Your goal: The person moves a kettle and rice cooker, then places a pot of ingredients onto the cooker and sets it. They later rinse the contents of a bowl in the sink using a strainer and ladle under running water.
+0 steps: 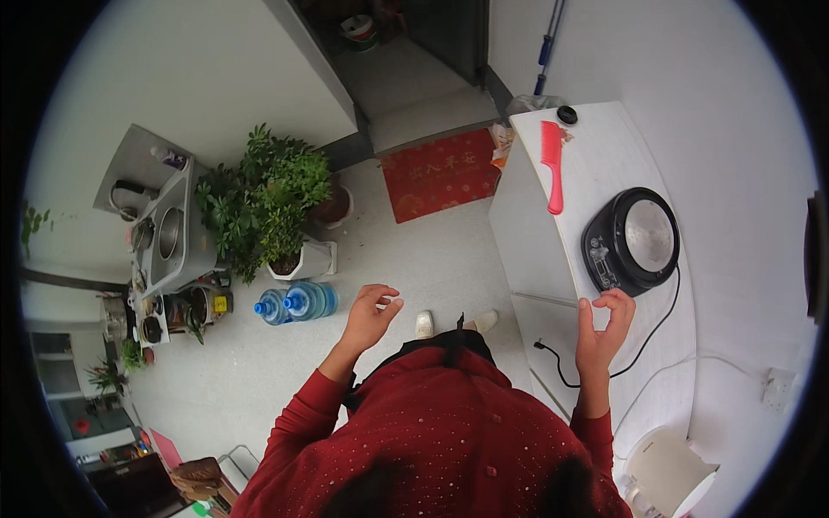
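My left hand (371, 317) is raised over the floor with curled fingers and nothing in it; a gap shows between thumb and fingers. My right hand (602, 327) is at the edge of the white cabinet top (654, 369), thumb and fingers apart, holding nothing. Just beyond its fingertips stands a black electric kettle base or small cooker (649, 235) with a round metal plate and control panel. Its black cord runs behind my right wrist to a plug (539, 345). Farther along the top lie a red comb (552, 165) and a round black lid (567, 115).
A white appliance (670, 469) stands at lower right near a wall socket (777, 390). On the floor are blue water bottles (311, 301), potted plants (282, 207) and a red doormat (440, 173) before a doorway. A metal sink (170, 233) stands at left.
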{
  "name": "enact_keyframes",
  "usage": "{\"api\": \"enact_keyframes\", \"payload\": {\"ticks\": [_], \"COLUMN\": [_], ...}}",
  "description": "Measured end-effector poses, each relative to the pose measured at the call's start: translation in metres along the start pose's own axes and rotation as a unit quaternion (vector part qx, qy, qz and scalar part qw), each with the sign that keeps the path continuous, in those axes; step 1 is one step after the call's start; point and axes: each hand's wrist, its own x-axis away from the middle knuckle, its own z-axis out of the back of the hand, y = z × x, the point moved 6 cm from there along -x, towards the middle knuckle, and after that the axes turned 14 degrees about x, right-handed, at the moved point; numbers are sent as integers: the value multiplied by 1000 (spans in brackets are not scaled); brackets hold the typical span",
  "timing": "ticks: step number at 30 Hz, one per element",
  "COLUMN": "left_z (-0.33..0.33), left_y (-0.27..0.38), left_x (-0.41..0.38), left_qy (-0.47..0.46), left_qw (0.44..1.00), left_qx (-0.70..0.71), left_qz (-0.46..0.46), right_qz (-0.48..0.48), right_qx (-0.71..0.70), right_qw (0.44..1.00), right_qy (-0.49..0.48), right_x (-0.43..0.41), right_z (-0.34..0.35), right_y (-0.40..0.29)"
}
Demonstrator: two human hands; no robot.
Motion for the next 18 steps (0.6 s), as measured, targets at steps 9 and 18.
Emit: {"api": "enact_keyframes", "payload": {"ticks": [9,18], "left_z": [127,279], "left_y": [-135,-277], "left_x": [171,414], "left_qy": [143,344], "left_qw": [981,918], "left_qx": [-123,-26], "left_qz": [51,194], "right_qz": [149,356], "right_qx": [-93,-183], "right_qw": [972,864], "right_qy": [-155,-305], "right_x": [68,260], "right_z": [-106,-186], "right_y": [-162,-416]}}
